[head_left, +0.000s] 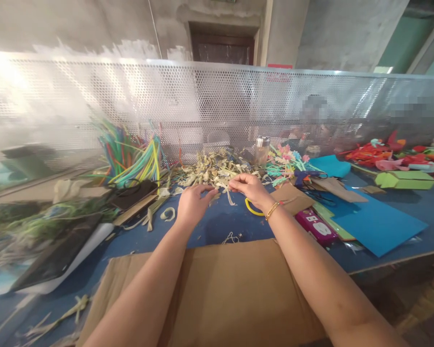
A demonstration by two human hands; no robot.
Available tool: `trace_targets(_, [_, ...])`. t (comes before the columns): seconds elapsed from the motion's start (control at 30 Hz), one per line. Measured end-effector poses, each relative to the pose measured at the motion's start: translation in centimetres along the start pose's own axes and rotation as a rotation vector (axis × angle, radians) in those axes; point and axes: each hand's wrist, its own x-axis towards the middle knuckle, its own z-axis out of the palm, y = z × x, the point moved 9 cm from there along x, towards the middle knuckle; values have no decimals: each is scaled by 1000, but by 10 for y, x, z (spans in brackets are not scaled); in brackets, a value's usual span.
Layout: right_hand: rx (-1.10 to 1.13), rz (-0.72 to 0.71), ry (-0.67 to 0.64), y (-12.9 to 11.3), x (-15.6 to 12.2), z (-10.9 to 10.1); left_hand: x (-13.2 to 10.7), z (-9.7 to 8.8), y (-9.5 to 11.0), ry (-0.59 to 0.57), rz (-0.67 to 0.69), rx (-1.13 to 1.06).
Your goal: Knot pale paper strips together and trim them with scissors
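Both my hands reach forward over a blue table (220, 224) to a heap of pale dried leaf strips (213, 171). My left hand (192, 205) has its fingers curled and pinches the end of a pale strip (226, 189). Beside it, my right hand (250, 189), with a gold bracelet at the wrist, pinches the same strip from the other end. Under the right wrist lies a yellow ring (252, 209).
A brown cardboard sheet (217, 289) lies under my forearms. Coloured straws (132, 156) stand left, black scissors (130, 189) beside them. A blue paper sheet (378, 225), pink packet (316, 226), metal jar (262, 149) and paper flowers (285, 164) sit right. A perforated metal screen (217, 103) backs the table.
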Motion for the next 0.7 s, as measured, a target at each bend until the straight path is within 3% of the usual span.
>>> trace_targets(0.07, [-14,-15,-80,-4,-4,12,-1,14,-17,-119,-148,-97])
trace_targets(0.13, [-30,-37,-128,-8,-8,21,-6,28,-22,-222,-234,-308])
trace_targets(0.23, [-23,-71,-167,-16,-12,28,-11,38,-20,-261,-316,-594])
trace_targets(0.33, [21,-79,-176,-20,-12,30,-14,45,-24,-277,-409,-715])
trace_targets(0.53, [-17,-111,84,-16,-3,4,-10,42,-30,-152,-428,-900])
trace_targets(0.7, [-113,-118,26,-10,-4,13,-8,35,-25,-104,-379,-906])
